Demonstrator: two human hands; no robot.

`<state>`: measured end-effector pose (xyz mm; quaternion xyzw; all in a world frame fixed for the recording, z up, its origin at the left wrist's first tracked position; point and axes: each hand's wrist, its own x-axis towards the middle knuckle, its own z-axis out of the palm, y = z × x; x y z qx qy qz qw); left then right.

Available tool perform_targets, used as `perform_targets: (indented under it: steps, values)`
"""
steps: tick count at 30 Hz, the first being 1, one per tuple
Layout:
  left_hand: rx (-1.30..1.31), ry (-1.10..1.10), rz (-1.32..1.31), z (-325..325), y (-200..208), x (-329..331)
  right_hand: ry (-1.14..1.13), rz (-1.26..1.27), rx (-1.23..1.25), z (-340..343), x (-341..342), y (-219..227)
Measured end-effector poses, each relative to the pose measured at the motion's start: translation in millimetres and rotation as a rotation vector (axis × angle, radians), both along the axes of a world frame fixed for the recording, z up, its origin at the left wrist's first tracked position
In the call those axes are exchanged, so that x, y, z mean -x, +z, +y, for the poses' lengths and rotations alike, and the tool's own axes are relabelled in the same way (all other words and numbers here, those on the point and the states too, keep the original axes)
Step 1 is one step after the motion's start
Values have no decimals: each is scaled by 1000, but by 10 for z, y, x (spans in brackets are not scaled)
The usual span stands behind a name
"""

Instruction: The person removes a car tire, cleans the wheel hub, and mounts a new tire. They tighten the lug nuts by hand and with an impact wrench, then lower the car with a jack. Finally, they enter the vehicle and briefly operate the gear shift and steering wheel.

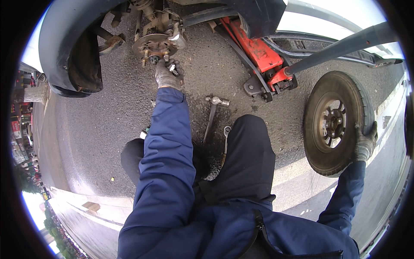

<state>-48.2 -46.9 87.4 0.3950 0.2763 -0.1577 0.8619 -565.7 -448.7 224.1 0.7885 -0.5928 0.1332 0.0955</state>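
In the head view, the left hand (168, 77) curls its fingers round a shiny metal piece (174, 70) just below the brake disc (146, 44). The right hand (365, 146) clasps the tyre edge of the wheel (333, 123), on the right, near the red jack (264, 55).

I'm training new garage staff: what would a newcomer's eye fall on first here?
Probably the red jack right of top centre, its grey handle slanting up rightward. Next, the dark wheel at the right, with the gloved right hand on its tyre. Then the rusty brake disc at the top, the gloved left hand just below it with a shiny metal piece.
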Motion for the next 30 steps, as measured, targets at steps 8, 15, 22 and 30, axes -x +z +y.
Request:
perform_targets:
  steps: [8,15,22,30]
  values:
    - [-16,-116,57,10,80,29,1,0,1,35,-24,11]
    - [11,-171,-17,86,45,3,2,-3,5,36,-14,3]
    - [-25,-178,4,72,86,31,6,-2,8,28,10,-6]
    - [-35,-162,25,34,109,37,28,-28,8,-17,67,-42]
